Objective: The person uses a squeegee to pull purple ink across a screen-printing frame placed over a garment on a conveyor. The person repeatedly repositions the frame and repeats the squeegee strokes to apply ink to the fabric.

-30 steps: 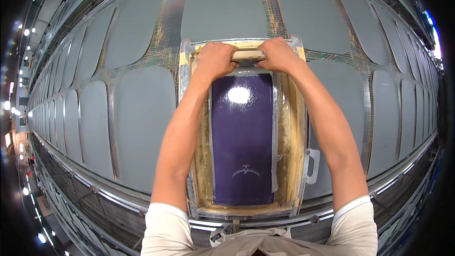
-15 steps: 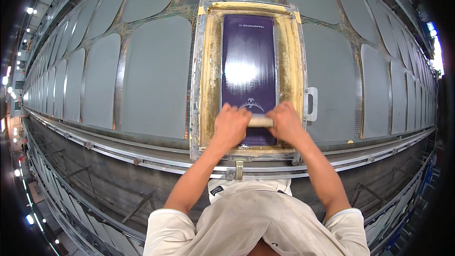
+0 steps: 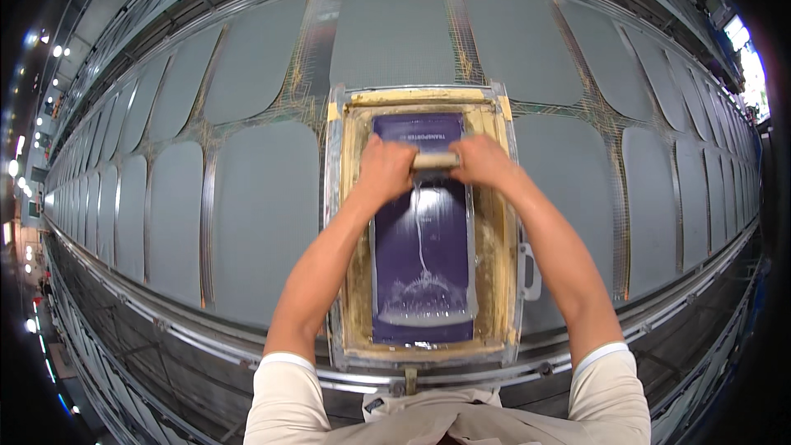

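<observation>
A screen printing frame point(image 3: 346, 346) with taped, ink-stained edges rests on the table before me. Its long purple screen area point(image 3: 412, 251) is glossy, with a pale curved pattern near the close end. Toward the far end, both my hands grip the pale handle of a squeegee point(image 3: 436, 161). My left hand point(image 3: 387, 170) is closed round its left end and my right hand point(image 3: 484, 161) round its right end. The squeegee's blade is hidden below the handle. A thin whitish streak of ink point(image 3: 422, 239) runs along the screen, and more whitish ink lies across its near end.
Rows of grey fabric panels point(image 3: 259, 206) with rounded corners cover the long table on both sides. A pale side handle point(image 3: 531, 270) sticks out from the frame's right side. A metal rail point(image 3: 239, 354) follows the table's near edge.
Both hands have pushed the squeegee from the frame's near end to its far end. A whitish streak and smears now show on the purple screen. My view has shifted, so the frame appears lower.
</observation>
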Demonstrator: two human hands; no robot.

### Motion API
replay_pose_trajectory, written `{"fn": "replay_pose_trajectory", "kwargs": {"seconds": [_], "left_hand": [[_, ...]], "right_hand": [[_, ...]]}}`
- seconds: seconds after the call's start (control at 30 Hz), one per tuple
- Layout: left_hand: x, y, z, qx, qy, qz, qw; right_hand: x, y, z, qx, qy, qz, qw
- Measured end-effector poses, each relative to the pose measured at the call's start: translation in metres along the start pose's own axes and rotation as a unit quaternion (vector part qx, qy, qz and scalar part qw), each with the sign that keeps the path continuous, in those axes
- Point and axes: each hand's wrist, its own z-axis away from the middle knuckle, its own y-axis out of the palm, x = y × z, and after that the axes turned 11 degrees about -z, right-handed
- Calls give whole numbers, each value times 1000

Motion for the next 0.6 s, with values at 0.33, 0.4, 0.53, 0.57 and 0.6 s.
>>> {"fn": "replay_pose_trajectory", "kwargs": {"seconds": [0.33, 0.4, 0.53, 0.57, 0.6], "left_hand": [[56, 23, -114, 44, -37, -3, 998], [53, 25, -108, 33, -25, -18, 999], [33, 16, -78, 27, -24, -22, 999], [29, 20, -64, 11, -15, -9, 1000], [19, 14, -50, 4, -8, -8, 1000]], "right_hand": [[-55, -39, -105, 30, 87, -74, 993], [-50, -38, -105, 44, 100, -66, 992], [-41, -20, -71, -10, 37, -45, 998], [-33, -14, -58, -14, 28, -39, 999], [-26, -8, -41, -18, 23, -31, 999]]}}
